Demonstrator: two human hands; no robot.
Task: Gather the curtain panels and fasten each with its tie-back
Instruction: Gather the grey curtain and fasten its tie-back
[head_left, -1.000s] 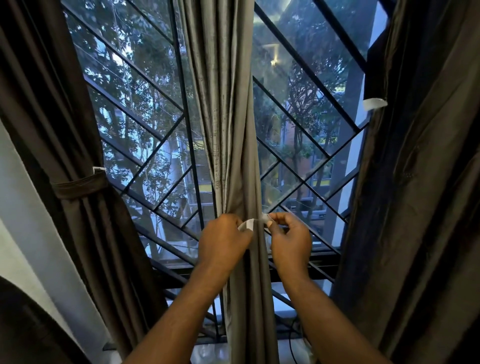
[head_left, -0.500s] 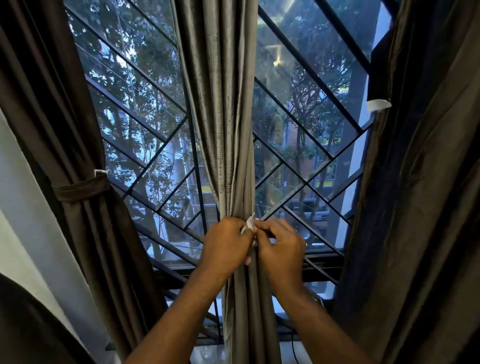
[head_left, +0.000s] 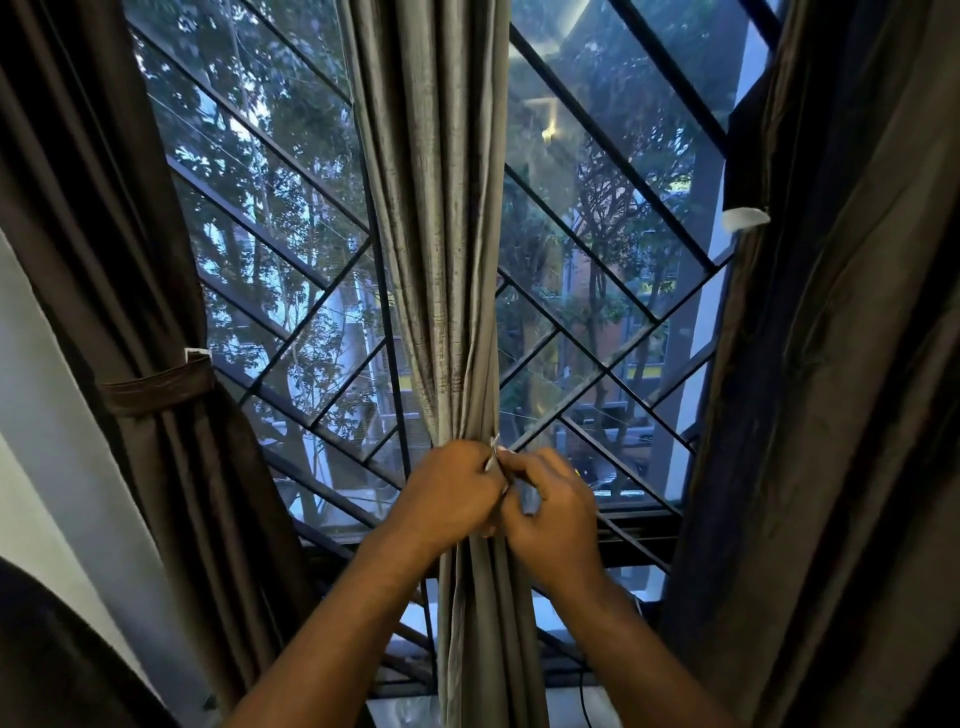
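Observation:
A grey middle curtain panel (head_left: 441, 218) hangs bunched in front of the window. My left hand (head_left: 449, 491) and my right hand (head_left: 556, 512) press together at its gathered waist, pinching the pale ends of a tie-back (head_left: 493, 454) that peeks out between the fingers. Most of the tie-back is hidden behind the hands and the cloth. At the left, a dark brown curtain panel (head_left: 135, 249) is cinched by a brown tie-back band (head_left: 156, 387). The dark right curtain panel (head_left: 852, 364) hangs loose, with a white tab (head_left: 745, 218) at its edge.
Behind the curtains is a window with a black diagonal metal grille (head_left: 602, 374), and trees and buildings outside. A white wall (head_left: 47, 415) runs along the left. A dark sill bar (head_left: 634, 540) crosses below the glass.
My two hands have closed in on each other at the middle panel. The white tie-back ends, spread apart earlier, are now pressed together and almost covered by the fingers.

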